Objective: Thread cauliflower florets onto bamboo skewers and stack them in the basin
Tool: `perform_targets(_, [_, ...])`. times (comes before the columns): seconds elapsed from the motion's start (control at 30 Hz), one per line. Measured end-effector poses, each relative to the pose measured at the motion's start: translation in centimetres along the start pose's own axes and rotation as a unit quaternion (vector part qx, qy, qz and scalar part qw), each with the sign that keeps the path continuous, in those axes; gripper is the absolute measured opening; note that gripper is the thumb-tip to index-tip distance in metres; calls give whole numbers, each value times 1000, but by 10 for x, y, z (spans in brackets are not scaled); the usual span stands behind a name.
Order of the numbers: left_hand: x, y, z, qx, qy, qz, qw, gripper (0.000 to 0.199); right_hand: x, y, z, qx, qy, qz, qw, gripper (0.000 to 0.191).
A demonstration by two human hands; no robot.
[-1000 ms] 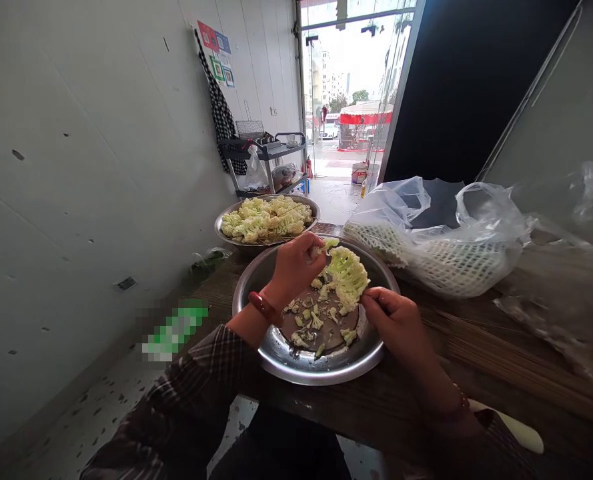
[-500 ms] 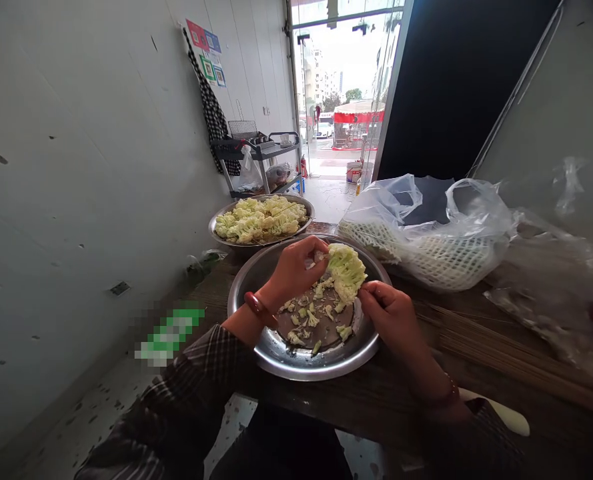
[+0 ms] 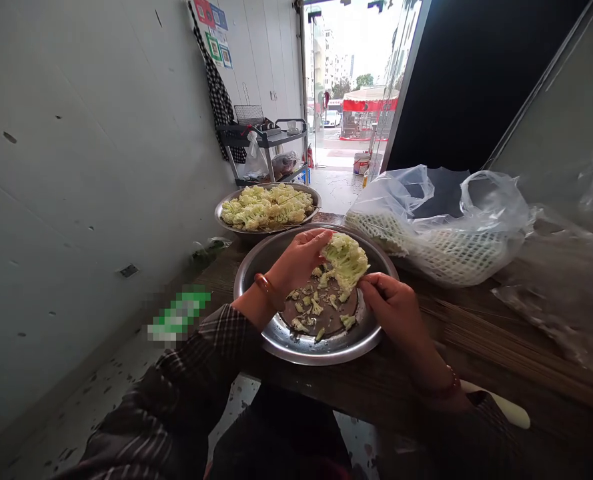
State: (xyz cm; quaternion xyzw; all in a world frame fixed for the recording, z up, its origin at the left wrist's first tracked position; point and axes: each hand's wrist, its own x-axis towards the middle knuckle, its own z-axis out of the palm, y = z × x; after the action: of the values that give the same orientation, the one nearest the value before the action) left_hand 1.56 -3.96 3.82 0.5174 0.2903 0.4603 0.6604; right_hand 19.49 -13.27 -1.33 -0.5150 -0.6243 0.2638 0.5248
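A flat, pale yellow-green cauliflower piece is held over a wide steel basin. My left hand grips its upper left side, thumb and fingers closed on it. Against its lower right edge, my right hand has its fingertips pinched; whether a thin skewer is also in them I cannot tell. Small cauliflower scraps lie scattered on the basin's bottom. Behind stands a second steel bowl, heaped with cauliflower pieces and with thin sticks showing among them.
To the right, a clear plastic bag holds net-wrapped things. Thin wooden skewers lie in a bundle on the dark table, near a pale handle-like object. A wall runs along the left; a trolley stands toward the glass door.
My left hand has shifted its hold, its fingers now lying flatter along the cauliflower's upper edge. My right hand stays at the lower right edge. The camera view has tilted slightly.
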Motion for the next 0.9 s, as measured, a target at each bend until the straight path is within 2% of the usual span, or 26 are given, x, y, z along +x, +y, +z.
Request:
perform_targets(0.1, [-1, 0, 1, 3, 14, -8, 1000, 34, -1, 0, 0, -22, 1, -11, 1000, 27])
perform_targets(0.37, [0, -6, 1, 23, -17, 2, 1000, 33, -4, -1, 1, -77, 26, -37, 996, 26])
perform_targets(0.63, [3, -5, 0, 49, -31, 14, 998, 36, -1, -1, -1, -37, 20, -24, 999, 23])
perform_targets(0.8, [14, -5, -17, 168, 25, 24, 985, 44, -1, 3, -5, 29, 37, 2, 999, 24])
perform_targets(0.87, [19, -9, -27, 259, 16, 38, 965, 38, -1, 6, -6, 61, 52, 11, 997, 24])
perform_targets(0.9, [20, -11, -32, 323, 7, 49, 945, 34, -1, 7, -6, 72, 55, 13, 996, 23])
